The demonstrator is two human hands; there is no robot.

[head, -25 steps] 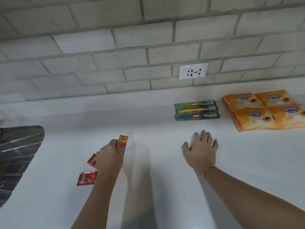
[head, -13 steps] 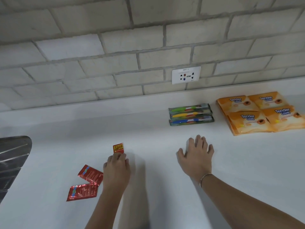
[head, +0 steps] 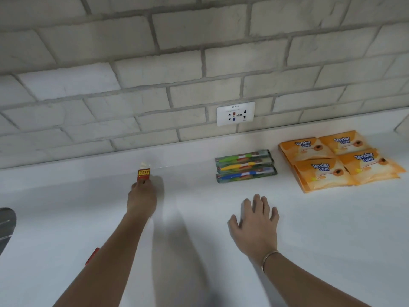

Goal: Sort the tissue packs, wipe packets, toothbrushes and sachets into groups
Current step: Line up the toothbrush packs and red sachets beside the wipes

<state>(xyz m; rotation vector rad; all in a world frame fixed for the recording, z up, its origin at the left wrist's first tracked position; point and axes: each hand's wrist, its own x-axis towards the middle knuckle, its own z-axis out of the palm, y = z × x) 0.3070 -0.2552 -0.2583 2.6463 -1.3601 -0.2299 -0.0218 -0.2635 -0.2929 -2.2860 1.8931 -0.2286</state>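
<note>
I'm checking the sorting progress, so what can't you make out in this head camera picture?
Red sachet: head view, only a sliver shows; the left forearm hides the rest.
TRIP sachet: head view, lower end hidden in the left hand's grip.
Metal surface: head view, cut off by the left edge.
Socket lettering: head view, too small to read.

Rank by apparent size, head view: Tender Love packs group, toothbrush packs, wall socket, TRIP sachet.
1. Tender Love packs group
2. toothbrush packs
3. wall socket
4. TRIP sachet, partly hidden in the left hand
</note>
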